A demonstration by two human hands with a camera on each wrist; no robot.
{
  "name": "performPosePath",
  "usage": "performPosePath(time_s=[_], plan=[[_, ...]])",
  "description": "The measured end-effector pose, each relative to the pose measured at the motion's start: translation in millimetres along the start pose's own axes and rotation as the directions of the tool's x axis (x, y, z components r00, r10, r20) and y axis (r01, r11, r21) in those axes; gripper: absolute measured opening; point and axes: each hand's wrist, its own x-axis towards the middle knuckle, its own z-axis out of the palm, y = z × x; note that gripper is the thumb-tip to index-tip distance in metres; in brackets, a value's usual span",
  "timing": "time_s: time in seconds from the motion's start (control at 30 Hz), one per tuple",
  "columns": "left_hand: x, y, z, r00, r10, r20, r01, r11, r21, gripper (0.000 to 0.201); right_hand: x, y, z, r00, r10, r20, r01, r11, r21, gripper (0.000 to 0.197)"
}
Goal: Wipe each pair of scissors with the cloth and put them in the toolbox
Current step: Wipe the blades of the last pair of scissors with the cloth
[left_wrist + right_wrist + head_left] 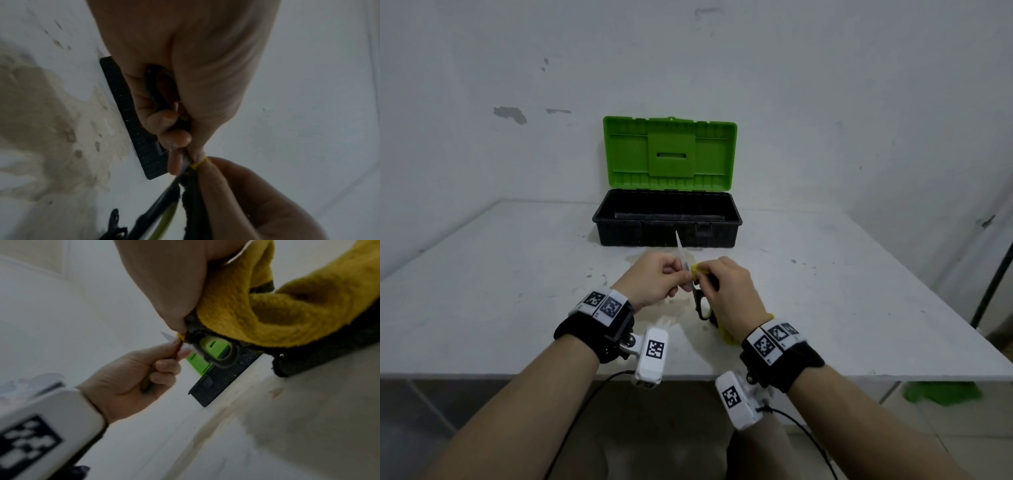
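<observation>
The scissors (680, 250) have a pale blade pointing up toward the toolbox and a black handle loop (235, 353) near my right palm. My left hand (681, 274) pinches the blade between thumb and curled fingers (174, 139). My right hand (709, 274) pinches a yellow cloth (697, 269) round the scissors just below the left fingertips. The rest of the cloth (287, 313) bunches under the right palm. The toolbox (667, 236) stands open behind, with a black base and a raised green lid (669, 152). A dark loop shows inside my left palm; I cannot tell what it is.
The white table (500, 308) has a brownish stain (41, 113) under my hands, and its front edge runs just beneath my wrists. A wall rises right behind the toolbox. A black pole (993, 284) stands off the right edge, and something green (941, 392) lies on the floor.
</observation>
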Motion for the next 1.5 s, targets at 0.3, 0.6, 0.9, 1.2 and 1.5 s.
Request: performPosePath(time_s=[0.3,0.6,0.9,1.2,1.5], plan=[[-1,-2,-8,1.000,0.005,-0.012,-0.003,0.981,0.195,0.011,15,19,-23,0.981,0.183,-0.067,-0.187,0.980,-0.066,0.015],[0,8,-2,0.998,0.055,-0.006,-0.052,0.969,0.240,0.013,5,0,-7,0.993,0.095,0.066,-0.089,0.992,-0.091,0.018],[-3,0,-4,0.993,-0.116,-0.009,0.115,0.990,-0.078,0.018,3,6,-25,0.997,0.008,-0.076,-0.007,1.000,0.019,0.008],[-5,4,-5,0.991,-0.134,0.026,0.136,0.983,-0.126,0.017,9,24,-19,0.991,0.109,-0.077,-0.110,0.994,-0.016,0.012],[-2,8,1,0.989,-0.139,0.053,0.146,0.975,-0.168,0.018,-3,4,-12,1.000,-0.027,0.007,0.027,0.999,0.038,0.010]])
